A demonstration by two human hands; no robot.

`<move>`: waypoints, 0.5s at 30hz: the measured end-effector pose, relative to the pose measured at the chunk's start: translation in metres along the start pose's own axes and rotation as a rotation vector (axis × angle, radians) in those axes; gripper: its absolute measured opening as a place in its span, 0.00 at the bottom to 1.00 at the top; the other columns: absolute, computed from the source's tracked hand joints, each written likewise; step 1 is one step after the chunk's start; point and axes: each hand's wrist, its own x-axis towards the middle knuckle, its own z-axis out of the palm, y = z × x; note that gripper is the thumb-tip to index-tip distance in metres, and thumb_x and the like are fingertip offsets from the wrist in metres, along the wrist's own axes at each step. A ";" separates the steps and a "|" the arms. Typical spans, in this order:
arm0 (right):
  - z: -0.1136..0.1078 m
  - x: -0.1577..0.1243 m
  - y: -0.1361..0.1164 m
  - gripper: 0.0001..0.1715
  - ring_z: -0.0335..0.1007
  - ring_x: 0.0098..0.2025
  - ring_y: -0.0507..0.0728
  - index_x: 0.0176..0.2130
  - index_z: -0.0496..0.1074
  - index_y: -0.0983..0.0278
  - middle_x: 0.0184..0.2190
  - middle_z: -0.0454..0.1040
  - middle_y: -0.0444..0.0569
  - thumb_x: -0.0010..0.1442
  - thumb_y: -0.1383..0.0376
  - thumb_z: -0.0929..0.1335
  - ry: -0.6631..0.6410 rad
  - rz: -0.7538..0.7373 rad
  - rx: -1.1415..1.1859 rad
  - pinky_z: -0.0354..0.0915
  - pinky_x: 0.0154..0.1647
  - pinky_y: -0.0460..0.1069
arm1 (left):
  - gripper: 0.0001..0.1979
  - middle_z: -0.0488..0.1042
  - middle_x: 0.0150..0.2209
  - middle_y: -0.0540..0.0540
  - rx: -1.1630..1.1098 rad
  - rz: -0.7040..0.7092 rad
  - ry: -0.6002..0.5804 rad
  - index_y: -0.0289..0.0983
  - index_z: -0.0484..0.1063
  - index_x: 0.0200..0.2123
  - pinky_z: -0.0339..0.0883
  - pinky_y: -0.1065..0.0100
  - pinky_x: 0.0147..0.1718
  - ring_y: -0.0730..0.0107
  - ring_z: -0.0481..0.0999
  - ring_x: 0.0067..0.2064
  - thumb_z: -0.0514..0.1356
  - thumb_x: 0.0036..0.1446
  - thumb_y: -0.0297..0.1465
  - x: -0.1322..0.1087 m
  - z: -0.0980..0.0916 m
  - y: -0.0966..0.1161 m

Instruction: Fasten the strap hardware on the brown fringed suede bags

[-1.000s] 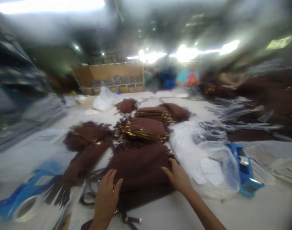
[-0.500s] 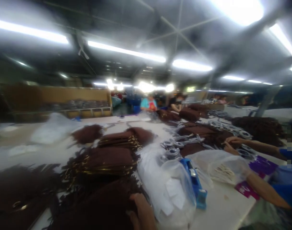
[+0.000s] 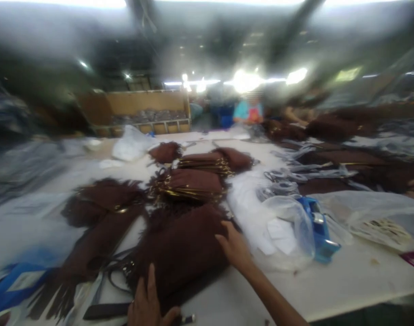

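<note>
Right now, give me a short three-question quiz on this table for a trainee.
1. True or false: the right hand lies flat on the right edge of the brown bag.
2. What lies just right of the clear plastic bag? A) a blue dispenser B) a red cup C) a laptop
3. Which hand is at the bag's near edge, at the bottom of the picture?
Key: 1 true; 2 A; 3 the left hand.
</note>
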 end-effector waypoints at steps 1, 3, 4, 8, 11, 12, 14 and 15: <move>-0.005 0.001 -0.009 0.23 0.69 0.54 0.62 0.55 0.62 0.64 0.52 0.72 0.56 0.62 0.60 0.63 0.004 -0.022 0.031 0.66 0.55 0.59 | 0.52 0.55 0.60 0.26 0.028 -0.007 0.013 0.33 0.35 0.68 0.67 0.47 0.49 0.36 0.68 0.55 0.63 0.49 0.43 -0.002 -0.001 0.006; -0.014 0.004 -0.025 0.23 0.69 0.54 0.61 0.55 0.63 0.62 0.53 0.72 0.53 0.61 0.58 0.64 0.019 -0.076 0.100 0.65 0.55 0.58 | 0.47 0.54 0.60 0.27 0.025 -0.002 0.034 0.34 0.33 0.68 0.67 0.49 0.50 0.39 0.68 0.55 0.58 0.55 0.43 -0.004 -0.009 0.014; -0.019 0.007 -0.032 0.23 0.69 0.54 0.61 0.55 0.63 0.61 0.52 0.72 0.52 0.61 0.58 0.65 0.031 -0.099 0.132 0.65 0.56 0.57 | 0.44 0.54 0.60 0.28 0.012 0.006 0.043 0.34 0.33 0.68 0.68 0.50 0.50 0.41 0.68 0.55 0.56 0.58 0.42 -0.002 -0.016 0.016; -0.020 0.023 -0.033 0.26 0.70 0.52 0.60 0.56 0.61 0.58 0.52 0.72 0.50 0.62 0.54 0.65 0.080 -0.073 0.136 0.66 0.54 0.56 | 0.38 0.55 0.61 0.33 0.008 0.041 0.095 0.38 0.33 0.68 0.70 0.55 0.50 0.49 0.69 0.55 0.51 0.60 0.29 0.022 -0.045 0.010; 0.001 0.029 -0.016 0.27 0.69 0.54 0.64 0.58 0.61 0.65 0.52 0.71 0.58 0.63 0.55 0.63 0.037 0.000 -0.066 0.65 0.54 0.58 | 0.36 0.57 0.61 0.35 0.001 0.134 0.059 0.40 0.38 0.68 0.65 0.52 0.55 0.49 0.65 0.59 0.50 0.60 0.27 0.045 -0.048 -0.009; 0.009 0.029 -0.011 0.27 0.68 0.54 0.65 0.57 0.63 0.68 0.52 0.71 0.60 0.64 0.56 0.62 0.016 0.009 -0.140 0.64 0.54 0.58 | 0.34 0.58 0.61 0.36 -0.031 0.169 0.027 0.40 0.40 0.68 0.63 0.51 0.57 0.49 0.63 0.61 0.50 0.60 0.28 0.052 -0.042 -0.018; 0.023 0.027 -0.002 0.26 0.69 0.54 0.64 0.56 0.65 0.69 0.50 0.72 0.62 0.65 0.56 0.61 0.014 0.020 -0.209 0.65 0.54 0.57 | 0.32 0.58 0.61 0.37 -0.137 0.203 -0.042 0.41 0.42 0.67 0.62 0.50 0.59 0.51 0.63 0.62 0.48 0.61 0.31 0.063 -0.023 -0.037; 0.027 0.027 0.000 0.26 0.69 0.53 0.63 0.56 0.66 0.68 0.49 0.73 0.61 0.65 0.56 0.62 0.024 0.023 -0.228 0.65 0.53 0.56 | 0.31 0.56 0.62 0.38 -0.172 0.203 -0.065 0.43 0.42 0.67 0.61 0.48 0.59 0.51 0.61 0.63 0.47 0.62 0.34 0.068 -0.012 -0.045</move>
